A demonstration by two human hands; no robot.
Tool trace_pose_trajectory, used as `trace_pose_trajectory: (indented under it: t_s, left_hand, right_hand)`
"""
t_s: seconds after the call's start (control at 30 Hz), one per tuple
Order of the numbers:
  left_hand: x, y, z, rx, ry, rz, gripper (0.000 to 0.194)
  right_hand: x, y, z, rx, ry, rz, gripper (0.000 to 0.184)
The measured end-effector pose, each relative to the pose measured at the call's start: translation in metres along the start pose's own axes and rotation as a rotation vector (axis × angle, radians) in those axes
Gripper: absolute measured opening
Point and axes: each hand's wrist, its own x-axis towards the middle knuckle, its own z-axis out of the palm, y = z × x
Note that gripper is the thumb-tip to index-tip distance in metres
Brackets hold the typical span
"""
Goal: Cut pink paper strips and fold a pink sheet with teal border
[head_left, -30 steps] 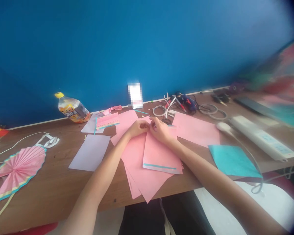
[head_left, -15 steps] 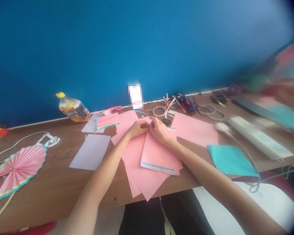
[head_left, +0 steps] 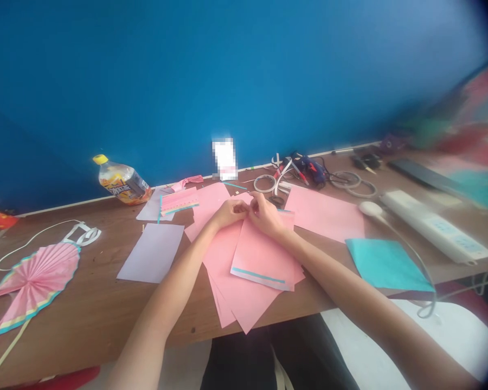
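My left hand (head_left: pixel 230 213) and my right hand (head_left: pixel 265 214) meet fingertip to fingertip near the top left corner of a pink paper sheet (head_left: pixel 264 254). Both are closed in a pinch. Whatever lies between the fingers is too small to make out. The right hand's heel rests over the sheet, which has a pale lower edge with a blue strip (head_left: pixel 258 275) along it. Another blue strip shows near its top edge, partly behind the right hand. Beneath it, more pink sheets (head_left: pixel 248 311) lie fanned out towards the table edge.
On the left are a pleated pink paper fan (head_left: pixel 38 279), a pale sheet (head_left: pixel 152 253) and a drink bottle (head_left: pixel 124 181). Tape rolls (head_left: pixel 264 184) and a glue gun (head_left: pixel 312 169) lie at the back. To the right are turquoise paper (head_left: pixel 386 264) and a power strip (head_left: pixel 437 227).
The pink sheet with the blue strip has turned slightly, its lower edge shifting left. Both hands stay pinched in nearly the same place. The camera view has shifted a little.
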Motion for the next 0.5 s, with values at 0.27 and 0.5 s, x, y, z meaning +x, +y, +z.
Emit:
trace_pose_trajectory:
  t_s: [0.27, 0.5]
  left_hand:
    - [0.000, -0.002, 0.001, 0.003, 0.002, -0.016, 0.017]
    - [0.001, -0.002, 0.002, -0.031, 0.011, -0.031, 0.017]
  right_hand:
    - [0.000, -0.002, 0.005, -0.054, 0.022, -0.032, 0.051]
    - [0.001, 0.001, 0.011, -0.020, 0.031, -0.085, 0.049]
